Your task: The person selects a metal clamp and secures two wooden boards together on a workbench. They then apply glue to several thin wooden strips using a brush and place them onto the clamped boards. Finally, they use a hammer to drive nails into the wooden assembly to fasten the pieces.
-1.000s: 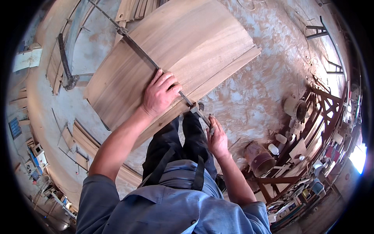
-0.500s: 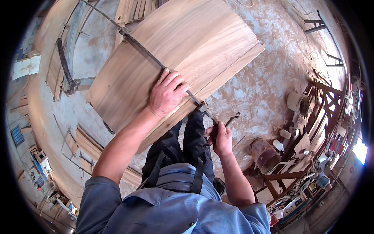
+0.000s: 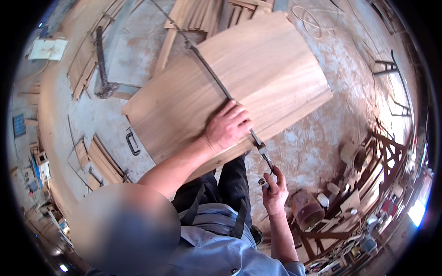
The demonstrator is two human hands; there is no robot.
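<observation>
A long metal bar clamp (image 3: 209, 69) lies across a wide pale wooden panel (image 3: 271, 60). My left hand (image 3: 228, 126) is closed over the bar near the panel's near edge, its fingers resting against the wood. Beyond that edge, the clamp's jaw and screw end (image 3: 261, 148) stick out toward me. There my right hand (image 3: 275, 191) is closed around the end of the clamp, at a dark crank-like handle (image 3: 262, 181) whose rounded end shows left of the fingers. A narrow wooden strip (image 3: 299, 105) runs along the panel's near side. A blurred patch hides my left upper arm.
A black C-shaped clamp (image 3: 133, 141) is by the panel's left corner. Stacked boards (image 3: 202, 16) lie behind it, more planks (image 3: 107, 161) to the left. On the right stand a rusty bucket (image 3: 306, 210), another bucket (image 3: 352, 155) and a cluttered wooden rack (image 3: 386, 152).
The whole view has shifted, so panel and hands sit lower and farther right. The handle's rounded end has swung from the right side of my right hand to its left. My left hand keeps its hold.
</observation>
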